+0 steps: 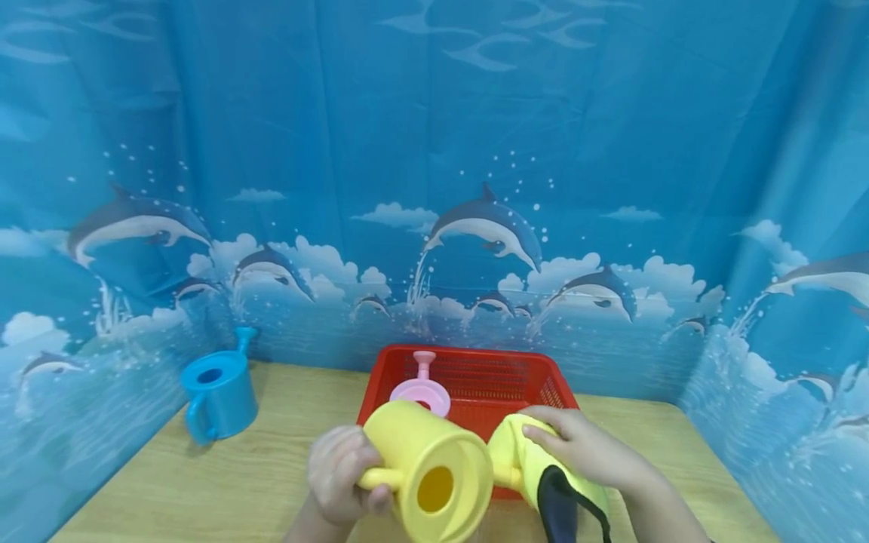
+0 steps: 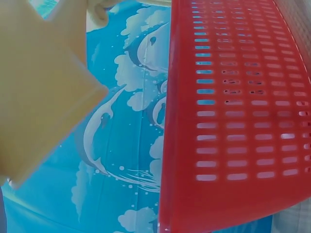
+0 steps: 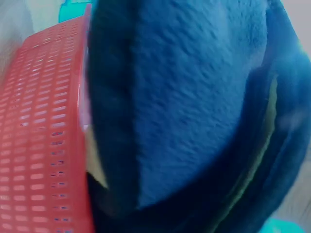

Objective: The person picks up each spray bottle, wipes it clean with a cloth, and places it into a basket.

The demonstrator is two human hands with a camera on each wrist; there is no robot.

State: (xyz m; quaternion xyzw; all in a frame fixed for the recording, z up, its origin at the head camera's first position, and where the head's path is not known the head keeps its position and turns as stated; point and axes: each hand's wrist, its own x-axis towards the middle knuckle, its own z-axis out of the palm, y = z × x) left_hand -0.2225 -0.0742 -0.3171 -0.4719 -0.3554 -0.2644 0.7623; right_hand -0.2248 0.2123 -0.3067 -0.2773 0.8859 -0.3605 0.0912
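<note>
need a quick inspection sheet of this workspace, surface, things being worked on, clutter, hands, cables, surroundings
Surface: pale wood-look table, light grain showing.
Job's things: yellow watering can held up in front of the basket, tilted; yellow cloth with a dark side, over the end of its spout.
Clutter: red basket with a pink watering can inside; blue watering can standing at the table's left.
Hands: left hand grips the yellow can's handle; right hand grips the cloth.
Cables: nothing seen.
Surroundings: blue curtain printed with dolphins and clouds, behind the table and along both sides.
</note>
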